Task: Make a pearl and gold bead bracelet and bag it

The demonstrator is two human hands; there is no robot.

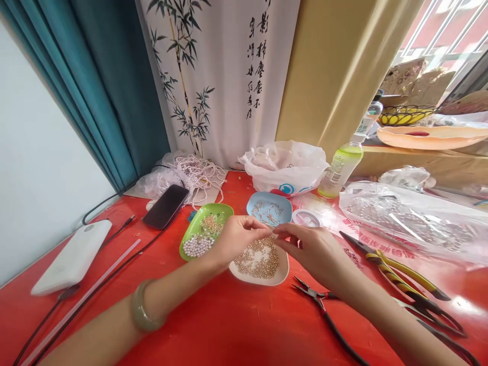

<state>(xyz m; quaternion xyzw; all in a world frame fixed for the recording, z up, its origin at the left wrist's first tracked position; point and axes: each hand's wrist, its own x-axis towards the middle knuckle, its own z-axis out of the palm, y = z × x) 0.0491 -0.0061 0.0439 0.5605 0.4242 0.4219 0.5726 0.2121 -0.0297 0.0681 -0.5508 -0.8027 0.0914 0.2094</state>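
My left hand (pixel 244 234) and my right hand (pixel 305 246) meet above a white dish (pixel 259 280) of small gold beads (pixel 263 262). Both have thumb and fingers pinched together, the tips almost touching. What they pinch is too small to make out. Left of the dish lies a green tray (pixel 186 239) with white pearl beads (pixel 198 246) and gold pieces (pixel 212 223). Just behind the hands sits a blue dish (pixel 253 203) holding thin metal pins (pixel 269 211). Red-and-black pliers (pixel 312 293) rest near my right wrist, jaws apart.
Yellow-black pliers (pixel 396 274) and scissors lie at the right, beside a plastic bag (pixel 412 213). A bottle (pixel 341 170) and a white bag (pixel 285 168) stand behind. On the left are a phone (pixel 166 207), a white power bank (pixel 72 257), cables and bead strands (pixel 202 175).
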